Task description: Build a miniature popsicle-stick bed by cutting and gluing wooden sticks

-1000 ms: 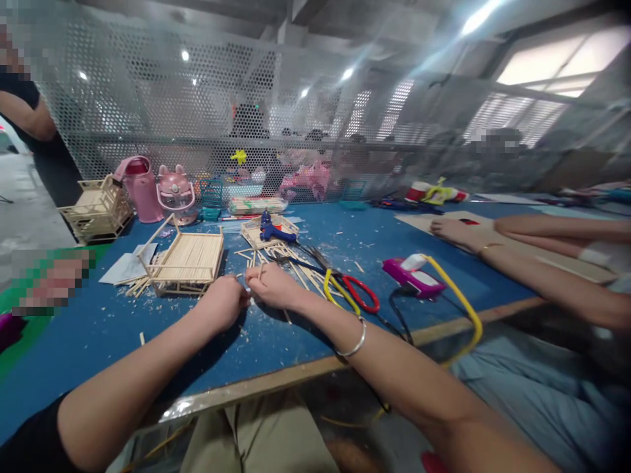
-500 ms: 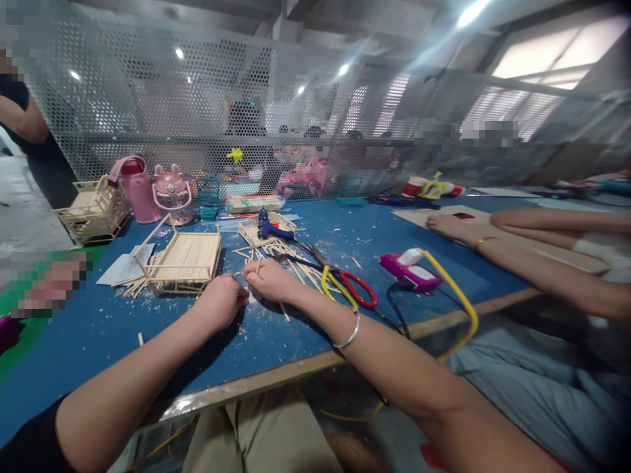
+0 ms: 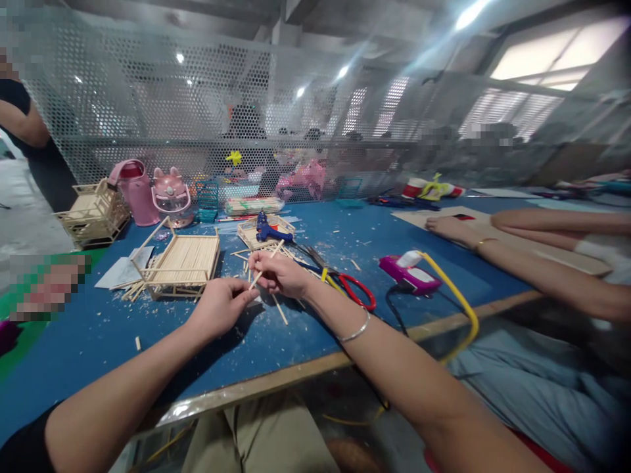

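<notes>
Between my two hands a thin wooden stick [image 3: 267, 263] slants up to the right over the blue table. My left hand [image 3: 224, 305] pinches its lower end between thumb and fingers. Fingers of my right hand [image 3: 280, 274] close around the stick higher up. Just left of my hands stands a miniature bed-like frame [image 3: 183, 263] built of such sticks. Behind my right hand, a blue glue gun [image 3: 271, 230] rests on a smaller stick frame [image 3: 246, 231]. Loose sticks [image 3: 279, 309] lie under and around my right hand, beside red-and-yellow-handled scissors [image 3: 357, 290].
A purple power socket [image 3: 410, 274] with a yellow cable is at right. Pink bottles [image 3: 139, 194] and another stick model [image 3: 93, 213] stand at the back left. A perforated metal screen [image 3: 197, 98] runs behind the table. A co-worker's arms [image 3: 532, 259] rest on the right.
My hands have drawn slightly apart and turned, so the stick between them now shows, slanting up. My right hand has shifted slightly right. The frames on the table stay in place.
</notes>
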{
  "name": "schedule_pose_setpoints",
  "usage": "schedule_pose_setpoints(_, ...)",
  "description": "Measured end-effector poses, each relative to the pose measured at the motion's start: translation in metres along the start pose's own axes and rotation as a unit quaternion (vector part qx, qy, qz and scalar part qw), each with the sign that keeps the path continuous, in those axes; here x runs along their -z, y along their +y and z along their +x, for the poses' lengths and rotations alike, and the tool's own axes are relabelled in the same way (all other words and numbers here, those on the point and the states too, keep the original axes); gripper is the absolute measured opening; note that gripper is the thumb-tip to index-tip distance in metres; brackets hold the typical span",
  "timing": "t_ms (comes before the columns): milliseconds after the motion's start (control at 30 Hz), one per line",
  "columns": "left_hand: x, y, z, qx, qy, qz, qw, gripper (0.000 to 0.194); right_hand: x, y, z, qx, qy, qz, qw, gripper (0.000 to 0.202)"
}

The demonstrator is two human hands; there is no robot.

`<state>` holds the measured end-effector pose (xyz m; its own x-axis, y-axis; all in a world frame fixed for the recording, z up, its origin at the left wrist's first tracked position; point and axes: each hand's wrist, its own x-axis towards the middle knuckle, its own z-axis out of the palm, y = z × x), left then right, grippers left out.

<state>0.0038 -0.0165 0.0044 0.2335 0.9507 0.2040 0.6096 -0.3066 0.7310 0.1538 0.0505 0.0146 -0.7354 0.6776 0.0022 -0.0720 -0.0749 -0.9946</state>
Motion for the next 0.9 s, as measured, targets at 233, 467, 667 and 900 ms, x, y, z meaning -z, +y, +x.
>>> schedule_pose_setpoints(233, 0.003, -0.002, -0.002, -0.037, -0.004, 0.099, 0.994, 0.023, 0.010, -0.010, -0.009, -0.004, -0.015, -0.131, 0.991, 0.013)
schedule_pose_setpoints(467, -0.001, -0.015, 0.002, -0.053, -0.053, 0.257, 0.963, 0.021, 0.011, -0.005, -0.009, -0.091, -0.058, -0.213, 0.971, 0.012)
schedule_pose_setpoints(667, -0.002, -0.021, 0.005, -0.050, -0.063, 0.267, 0.960, 0.022, 0.007, -0.002, -0.004, -0.105, -0.071, -0.260, 0.957, 0.014)
schedule_pose_setpoints(900, -0.001, -0.020, 0.005, -0.040, -0.061, 0.261, 0.962, 0.022, 0.005, -0.004, -0.003, -0.114, -0.055, -0.276, 0.953, 0.012)
